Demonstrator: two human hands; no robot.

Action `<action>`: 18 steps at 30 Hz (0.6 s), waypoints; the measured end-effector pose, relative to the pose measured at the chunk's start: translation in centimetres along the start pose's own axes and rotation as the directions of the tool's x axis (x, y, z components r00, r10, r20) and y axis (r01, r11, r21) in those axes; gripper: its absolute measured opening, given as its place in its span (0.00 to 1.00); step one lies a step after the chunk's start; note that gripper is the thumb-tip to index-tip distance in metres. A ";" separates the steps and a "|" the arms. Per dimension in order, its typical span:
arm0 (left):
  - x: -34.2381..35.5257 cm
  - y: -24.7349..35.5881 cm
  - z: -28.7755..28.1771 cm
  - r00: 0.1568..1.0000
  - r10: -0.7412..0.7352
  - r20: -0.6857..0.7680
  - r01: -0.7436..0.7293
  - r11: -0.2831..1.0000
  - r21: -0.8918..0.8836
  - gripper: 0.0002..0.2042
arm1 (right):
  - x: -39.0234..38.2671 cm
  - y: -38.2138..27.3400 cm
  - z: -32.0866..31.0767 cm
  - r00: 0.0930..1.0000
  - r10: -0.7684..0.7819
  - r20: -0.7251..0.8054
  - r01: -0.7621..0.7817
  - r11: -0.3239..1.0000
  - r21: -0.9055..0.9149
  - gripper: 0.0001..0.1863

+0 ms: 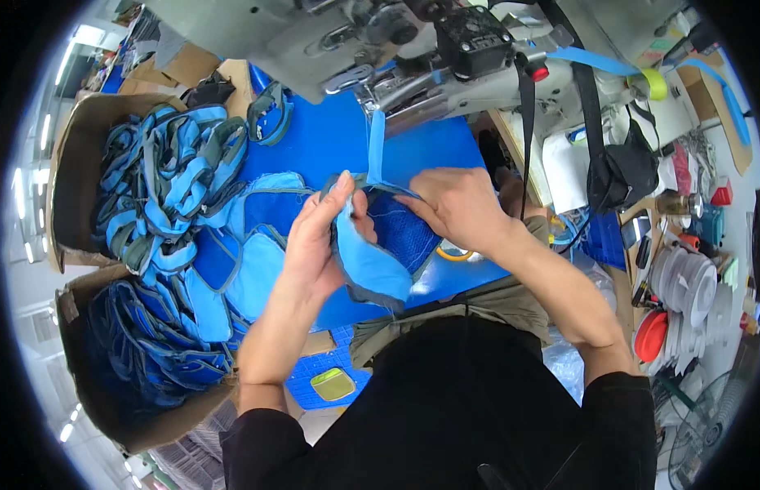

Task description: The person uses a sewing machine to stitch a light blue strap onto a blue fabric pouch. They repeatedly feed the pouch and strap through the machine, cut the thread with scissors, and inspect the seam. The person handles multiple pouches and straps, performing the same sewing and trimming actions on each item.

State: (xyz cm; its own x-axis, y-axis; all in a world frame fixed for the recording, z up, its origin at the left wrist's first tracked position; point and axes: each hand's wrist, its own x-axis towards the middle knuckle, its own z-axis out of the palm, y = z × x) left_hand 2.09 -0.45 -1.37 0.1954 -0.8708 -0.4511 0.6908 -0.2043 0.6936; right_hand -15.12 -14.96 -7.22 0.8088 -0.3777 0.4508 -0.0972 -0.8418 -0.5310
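Between my two hands is a light blue fabric piece (370, 263) with dark grey edging and a dark blue mesh side. My left hand (319, 233) is closed on its left edge, thumb on top. My right hand (466, 204) pinches the upper right edge, where the mesh shows. From the sewing machine (380, 90) a light blue binding strip (377, 147) hangs down to the piece's upper edge; whether it is joined there I cannot tell. Left of my left hand, similar blue pieces (262, 265) lie overlapping on the blue table (315, 139).
A cardboard box (74, 180) at left holds a heap of blue and grey bound strips. Below it, another box (90, 400) holds dark blue mesh pieces. Yellow-handled scissors (453, 255) lie by my right wrist. Thread spools and white discs (682, 282) crowd the right side.
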 end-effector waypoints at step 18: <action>-7.1 -1.7 -1.2 0.820 -0.110 0.561 -0.355 0.672 0.650 0.14 | -4.3 -2.0 1.0 0.938 0.332 0.105 -0.344 0.836 0.428 0.22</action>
State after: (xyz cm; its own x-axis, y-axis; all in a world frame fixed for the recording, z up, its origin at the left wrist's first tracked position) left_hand 0.35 6.64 0.04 -0.3066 -0.9428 -0.1312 -0.0580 -0.1191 0.9912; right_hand -17.78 -11.27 -8.81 0.7871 -0.5927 0.1710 -0.1110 -0.4089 -0.9058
